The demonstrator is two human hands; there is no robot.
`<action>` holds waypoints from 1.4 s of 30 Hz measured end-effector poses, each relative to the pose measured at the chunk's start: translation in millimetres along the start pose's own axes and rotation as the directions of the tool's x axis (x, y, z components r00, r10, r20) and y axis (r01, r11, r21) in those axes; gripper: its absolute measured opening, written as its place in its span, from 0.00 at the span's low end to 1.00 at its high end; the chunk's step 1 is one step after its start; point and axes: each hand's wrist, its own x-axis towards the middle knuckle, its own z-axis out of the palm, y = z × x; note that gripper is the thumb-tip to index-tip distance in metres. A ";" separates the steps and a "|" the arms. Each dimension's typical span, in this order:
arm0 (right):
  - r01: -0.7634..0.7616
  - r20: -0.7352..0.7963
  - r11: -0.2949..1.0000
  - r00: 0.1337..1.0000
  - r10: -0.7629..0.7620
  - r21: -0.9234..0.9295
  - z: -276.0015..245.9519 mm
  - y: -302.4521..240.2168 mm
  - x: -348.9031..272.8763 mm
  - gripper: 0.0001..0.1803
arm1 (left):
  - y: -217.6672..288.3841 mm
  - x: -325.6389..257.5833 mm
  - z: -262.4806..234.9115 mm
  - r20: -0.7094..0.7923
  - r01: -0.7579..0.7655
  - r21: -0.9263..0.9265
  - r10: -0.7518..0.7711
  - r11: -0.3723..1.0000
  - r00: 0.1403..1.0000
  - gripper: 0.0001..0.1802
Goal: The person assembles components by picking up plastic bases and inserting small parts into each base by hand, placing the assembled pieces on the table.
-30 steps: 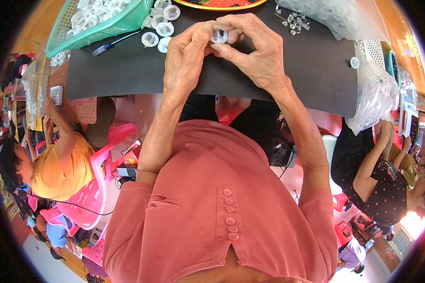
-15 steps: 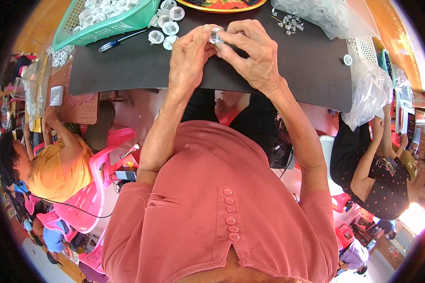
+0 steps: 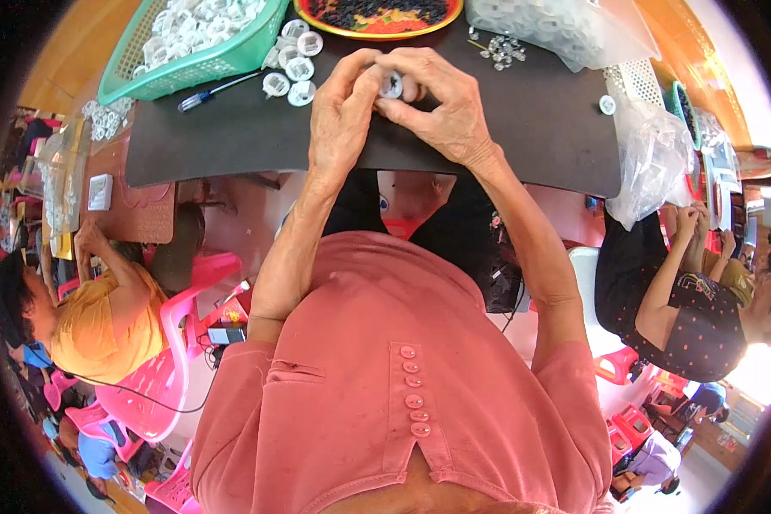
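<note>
Both hands meet over the dark tabletop [image 3: 231, 141], pinching one small round white plastic part [image 3: 391, 85] between them. My left hand [image 3: 344, 103] is closed, its thumb and fingers at the part's left side. From the right, my right hand [image 3: 441, 103] curls its index finger over the top and its thumb underneath. A dark spot shows at the part's centre; its far side is hidden by fingers. Just left of my hands lie several similar round white parts [image 3: 301, 92] in a loose cluster. A screwdriver [image 3: 199, 100] with a blue handle rests further left.
A green basket [image 3: 201, 73] of white parts stands at the far left. Beyond my hands is a red-yellow tray [image 3: 377, 34] with small black pieces. Far right sit a bag of clear parts [image 3: 565, 34], loose clear pieces [image 3: 504, 53] and a lone white part [image 3: 606, 104]. People sit on both sides.
The part between my fingers has been turned, now showing a round face with a dark centre. My right fingers have curled around it, and my view has shifted slightly.
</note>
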 end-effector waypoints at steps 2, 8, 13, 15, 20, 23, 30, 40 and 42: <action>-0.010 0.013 1.000 1.000 0.009 0.012 -1.5 3.3 -1.3 0.21 | -0.8 -0.3 0.3 -0.008 -0.011 0.112 0.012 0.994 1.000 0.16; -0.041 0.027 0.995 0.999 0.038 0.095 -1.8 -2.3 -2.0 0.20 | -6.6 -3.9 -2.6 0.022 -0.027 0.034 0.026 0.999 0.999 0.18; -0.053 0.011 0.998 0.999 0.053 0.022 -9.8 -2.4 1.6 0.17 | -9.4 -2.3 -1.1 0.028 0.029 -0.019 -0.028 0.999 0.999 0.18; -0.030 -0.007 0.999 1.000 0.030 -0.040 -23.4 -7.2 12.7 0.16 | -9.1 -2.7 -0.2 0.062 0.088 -0.269 -0.074 0.959 0.995 0.20; -0.072 -0.174 0.824 0.984 -0.033 -0.562 -111.6 5.7 85.5 0.13 | -7.8 0.0 0.6 0.078 0.067 -0.123 -0.058 0.990 0.995 0.17; -0.286 -0.387 0.732 0.921 0.034 -0.618 -132.0 -6.3 129.1 0.13 | 0.2 -2.1 3.0 0.081 0.062 -0.143 -0.051 0.988 0.995 0.13; 0.177 0.174 0.950 0.975 -0.135 -0.259 -18.1 -5.3 106.3 0.14 | 11.2 -15.2 -7.0 0.124 0.002 -0.102 0.011 0.995 0.992 0.12; 0.445 0.502 0.826 0.832 -0.238 -0.347 62.1 39.2 103.6 0.10 | 10.5 -18.2 -27.7 0.057 0.051 -0.075 -0.046 0.996 0.997 0.11; 0.400 0.506 0.833 0.845 -0.174 -0.382 53.8 33.0 98.6 0.06 | 9.9 -18.9 -28.3 0.054 0.052 -0.087 -0.047 0.995 0.997 0.11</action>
